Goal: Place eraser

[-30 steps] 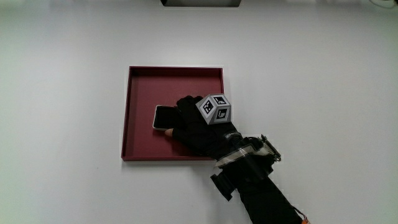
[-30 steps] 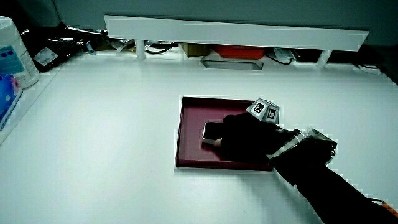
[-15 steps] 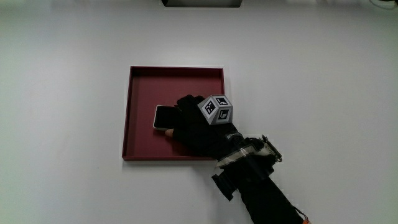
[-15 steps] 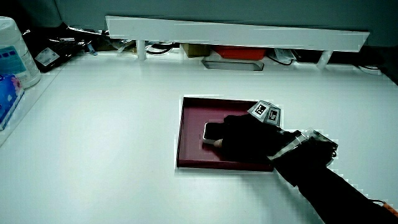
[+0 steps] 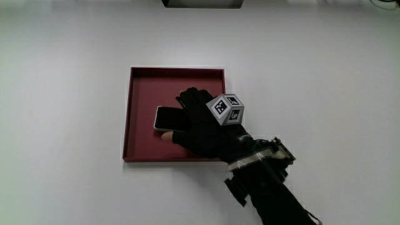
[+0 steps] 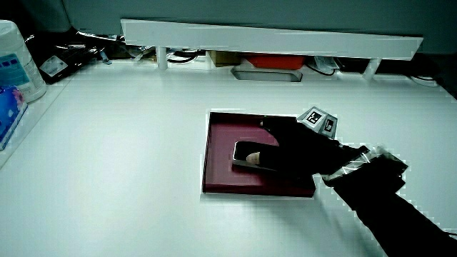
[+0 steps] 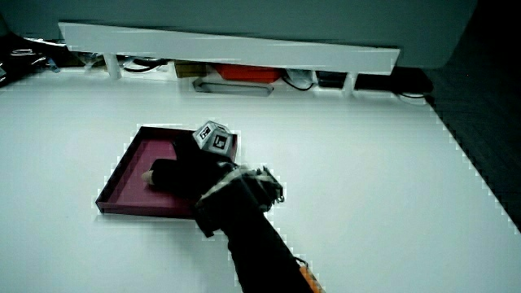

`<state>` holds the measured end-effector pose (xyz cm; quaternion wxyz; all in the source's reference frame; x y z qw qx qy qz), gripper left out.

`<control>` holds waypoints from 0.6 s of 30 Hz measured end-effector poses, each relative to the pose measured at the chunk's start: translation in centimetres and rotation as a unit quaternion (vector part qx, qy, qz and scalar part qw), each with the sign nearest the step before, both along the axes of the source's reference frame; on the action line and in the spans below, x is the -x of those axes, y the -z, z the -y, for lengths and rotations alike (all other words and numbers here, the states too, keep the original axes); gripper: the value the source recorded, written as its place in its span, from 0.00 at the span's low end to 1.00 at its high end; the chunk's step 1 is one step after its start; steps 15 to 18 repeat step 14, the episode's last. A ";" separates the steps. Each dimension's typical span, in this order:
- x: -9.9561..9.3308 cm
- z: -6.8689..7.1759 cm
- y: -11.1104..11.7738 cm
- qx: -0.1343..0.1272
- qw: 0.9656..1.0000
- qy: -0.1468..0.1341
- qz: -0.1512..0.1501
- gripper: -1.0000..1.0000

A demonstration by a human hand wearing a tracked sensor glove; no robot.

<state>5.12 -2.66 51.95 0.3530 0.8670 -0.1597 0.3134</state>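
Observation:
The eraser (image 5: pixel 167 117), a flat dark block with a pale rim, lies on the floor of the dark red tray (image 5: pixel 142 87), about midway across it. The gloved hand (image 5: pixel 190 124) hovers over the part of the eraser that is covered, its fingers spread above the tray floor. Its bare thumb tip sits just off the eraser's edge nearer the person. In a side view the eraser (image 6: pixel 248 152) shows flat in the tray (image 6: pixel 221 132) with the hand (image 6: pixel 293 151) beside and partly over it. In a side view the hand (image 7: pixel 186 172) hides the eraser inside the tray (image 7: pixel 122 175).
A low white partition (image 6: pixel 271 39) runs along the table's edge farthest from the person, with small items under it. A white container (image 6: pixel 16 61) and a blue pack stand at the table's corner. The forearm (image 5: pixel 269 187) reaches in from the person's edge.
The fingers have lifted and spread off the eraser, and the hand with its cube has drawn back a little toward the forearm. The eraser stays where it lay in the tray.

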 end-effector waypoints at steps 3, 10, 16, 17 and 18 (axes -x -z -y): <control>-0.8 -0.2 1.2 0.035 0.998 0.015 0.039 0.00; -4.1 -1.6 6.0 0.063 0.995 0.005 0.080 0.00; -6.2 -2.4 8.3 0.059 0.991 0.003 0.122 0.00; -6.2 -2.4 8.3 0.059 0.991 0.003 0.122 0.00; -6.2 -2.4 8.3 0.059 0.991 0.003 0.122 0.00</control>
